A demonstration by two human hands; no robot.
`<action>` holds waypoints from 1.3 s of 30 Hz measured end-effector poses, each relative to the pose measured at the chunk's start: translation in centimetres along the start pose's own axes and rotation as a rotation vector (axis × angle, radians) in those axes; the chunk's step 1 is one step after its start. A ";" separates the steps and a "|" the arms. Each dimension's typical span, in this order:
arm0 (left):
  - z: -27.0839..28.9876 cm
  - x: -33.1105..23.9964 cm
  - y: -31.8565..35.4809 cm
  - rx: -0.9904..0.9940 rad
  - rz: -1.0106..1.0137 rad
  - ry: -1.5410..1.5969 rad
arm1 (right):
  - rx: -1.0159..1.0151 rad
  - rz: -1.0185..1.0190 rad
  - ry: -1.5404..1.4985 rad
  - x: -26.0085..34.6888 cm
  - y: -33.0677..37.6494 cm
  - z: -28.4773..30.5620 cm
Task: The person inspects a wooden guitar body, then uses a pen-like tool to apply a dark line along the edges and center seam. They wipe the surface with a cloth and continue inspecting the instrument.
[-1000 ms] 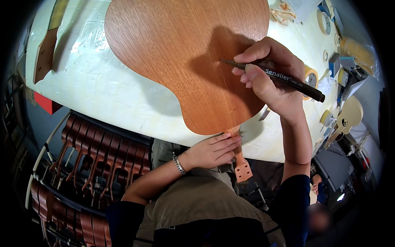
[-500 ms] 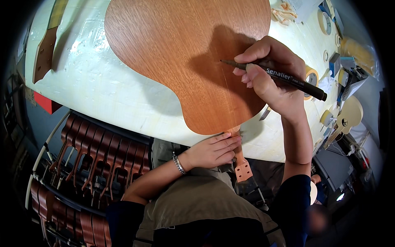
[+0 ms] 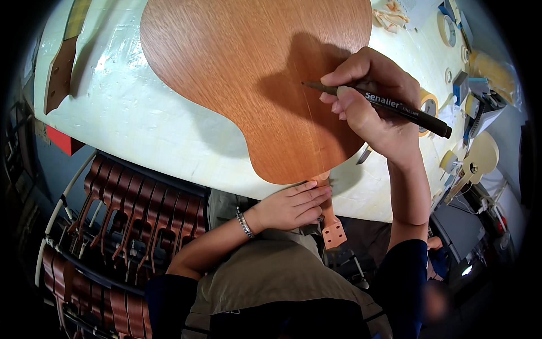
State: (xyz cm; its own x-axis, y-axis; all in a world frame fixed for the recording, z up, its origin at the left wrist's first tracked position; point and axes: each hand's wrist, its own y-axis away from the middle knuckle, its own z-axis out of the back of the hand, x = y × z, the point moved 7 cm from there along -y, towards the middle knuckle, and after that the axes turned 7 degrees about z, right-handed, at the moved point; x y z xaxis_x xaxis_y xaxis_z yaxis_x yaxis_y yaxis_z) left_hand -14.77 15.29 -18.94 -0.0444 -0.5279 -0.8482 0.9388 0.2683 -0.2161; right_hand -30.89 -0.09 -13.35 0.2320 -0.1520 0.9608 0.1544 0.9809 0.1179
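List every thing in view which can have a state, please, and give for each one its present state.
Left hand: laid over the neck, fingers together
Right hand: closed around the pen
Pen: uncapped, tip toward the body; contact unclear
Body: lying on the table, partly out of frame
Neck: attached, projecting past the table edge
Headstock: four holes, no pegs visible
Bracelet: worn around the left wrist

Instrument body (image 3: 226,68) — far end beyond view
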 end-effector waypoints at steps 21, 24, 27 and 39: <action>0.2 0.0 -0.1 -0.005 0.004 0.009 | -0.005 -0.004 -0.017 0.0 0.2 0.0; 0.0 0.0 0.0 -0.006 0.003 0.004 | -0.007 -0.004 -0.018 0.0 0.2 0.0; 0.1 0.0 -0.1 -0.007 -0.001 0.005 | -0.008 -0.004 -0.015 -0.1 0.3 0.0; 0.2 0.0 -0.2 -0.029 -0.013 -0.014 | 0.049 -0.004 0.017 0.4 0.4 -0.1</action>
State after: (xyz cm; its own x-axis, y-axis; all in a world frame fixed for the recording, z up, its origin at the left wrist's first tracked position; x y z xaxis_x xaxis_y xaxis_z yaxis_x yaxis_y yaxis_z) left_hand -14.87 15.08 -18.79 -0.0518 -0.5425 -0.8384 0.9278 0.2844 -0.2413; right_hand -30.63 0.23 -12.97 0.2481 -0.1573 0.9559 0.1080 0.9851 0.1341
